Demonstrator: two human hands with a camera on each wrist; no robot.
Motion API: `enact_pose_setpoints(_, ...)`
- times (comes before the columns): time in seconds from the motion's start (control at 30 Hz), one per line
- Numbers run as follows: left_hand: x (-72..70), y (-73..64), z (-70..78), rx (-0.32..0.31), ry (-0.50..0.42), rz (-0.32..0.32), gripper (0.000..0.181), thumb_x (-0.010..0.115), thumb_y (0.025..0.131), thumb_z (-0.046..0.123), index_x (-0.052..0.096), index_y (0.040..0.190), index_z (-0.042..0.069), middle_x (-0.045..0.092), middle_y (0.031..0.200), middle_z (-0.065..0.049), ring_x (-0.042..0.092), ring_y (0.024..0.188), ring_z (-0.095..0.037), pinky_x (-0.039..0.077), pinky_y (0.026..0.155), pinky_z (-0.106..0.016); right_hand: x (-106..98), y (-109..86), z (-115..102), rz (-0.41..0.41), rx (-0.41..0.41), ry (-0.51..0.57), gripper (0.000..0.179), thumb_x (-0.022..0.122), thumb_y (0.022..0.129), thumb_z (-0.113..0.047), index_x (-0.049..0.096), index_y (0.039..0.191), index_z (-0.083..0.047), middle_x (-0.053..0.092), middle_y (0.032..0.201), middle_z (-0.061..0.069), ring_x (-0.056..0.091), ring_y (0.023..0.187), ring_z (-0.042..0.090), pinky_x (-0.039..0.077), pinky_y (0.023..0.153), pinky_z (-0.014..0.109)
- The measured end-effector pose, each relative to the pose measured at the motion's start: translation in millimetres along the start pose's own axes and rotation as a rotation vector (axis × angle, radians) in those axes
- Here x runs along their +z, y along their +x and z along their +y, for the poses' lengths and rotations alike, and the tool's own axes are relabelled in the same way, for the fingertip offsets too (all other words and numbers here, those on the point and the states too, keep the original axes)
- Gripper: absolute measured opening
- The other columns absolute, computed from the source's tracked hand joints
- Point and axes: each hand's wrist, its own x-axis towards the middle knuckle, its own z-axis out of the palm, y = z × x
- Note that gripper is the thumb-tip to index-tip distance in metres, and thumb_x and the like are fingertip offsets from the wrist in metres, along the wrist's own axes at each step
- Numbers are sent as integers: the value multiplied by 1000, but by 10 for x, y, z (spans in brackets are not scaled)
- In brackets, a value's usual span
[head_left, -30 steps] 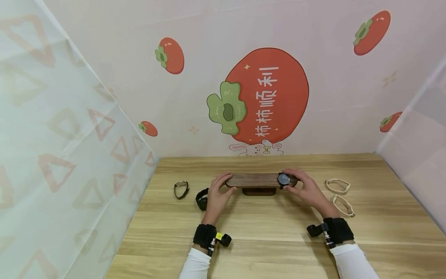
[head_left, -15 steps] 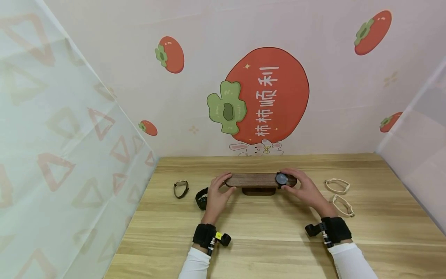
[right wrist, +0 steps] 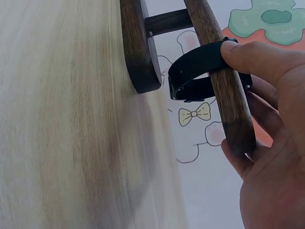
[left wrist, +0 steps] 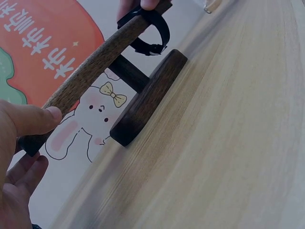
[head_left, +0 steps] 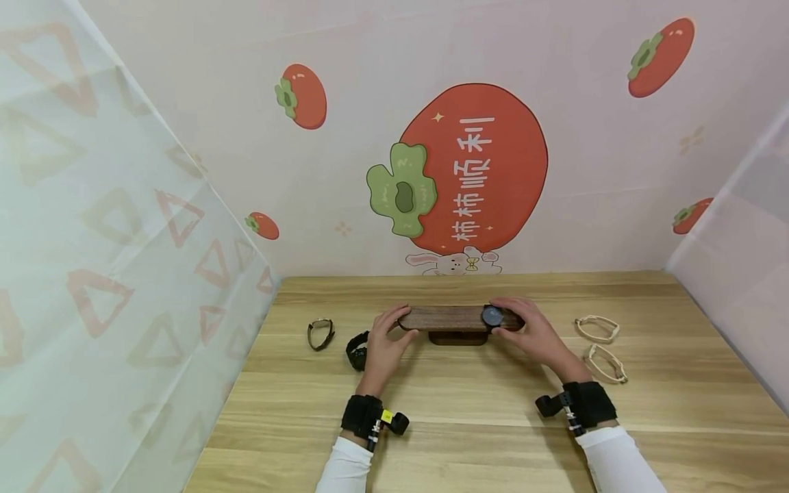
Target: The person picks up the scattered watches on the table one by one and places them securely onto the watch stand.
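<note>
A dark wooden watch stand (head_left: 440,318) stands near the back of the table, its long bar raised on a post above a thick base (left wrist: 155,95). A black watch (head_left: 492,315) with a round dark face is looped around the bar right of centre, its strap (right wrist: 195,71) hanging below. My left hand (head_left: 385,346) grips the bar's left end, thumb in front and fingers behind. With thumb and fingers my right hand (head_left: 533,333) pinches the watch from front and back; in the right wrist view the thumb presses the strap, and other fingers reach the bar's end.
Left of the stand lie a thin dark watch (head_left: 320,334) and a chunky black watch (head_left: 357,351), the latter close beside my left hand. Two cream-strapped watches (head_left: 596,329) lie on the right. A patterned wall (head_left: 345,178) rises behind the wooden table (head_left: 468,431).
My right hand has slid leftward along the bar with the black watch, bringing it nearer the middle. My left hand has stayed on the bar's left end.
</note>
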Motion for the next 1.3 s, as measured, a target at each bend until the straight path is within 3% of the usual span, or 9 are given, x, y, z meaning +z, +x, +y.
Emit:
enact_pose_setpoints(0.5,-10,3,25,-6,3,-3,52,84,92,6,70,141,16,62,151,-8,54,139,-30,56,113,-37,12,17,-39,-18,12,8,56,85,91,-8,65,143,-6,62,145,21,52,133,43,46,111,66)
enact_pose_setpoints(0.97,-3,4,0,10,16,-6,51,84,92,6,70,141,15,61,151,-16,54,139,-31,57,112,-39,80,64,-73,-9,-44,-19,58,88,88,-9,67,141,-3,66,142,20,55,129,42,47,109,65)
enact_pose_setpoints(1.3,1,10,-18,5,16,-13,50,83,92,7,70,140,16,60,152,-16,53,140,-30,56,112,-35,100,104,-137,-18,-26,-49,58,90,86,-12,69,140,-8,65,142,19,52,133,44,40,112,66)
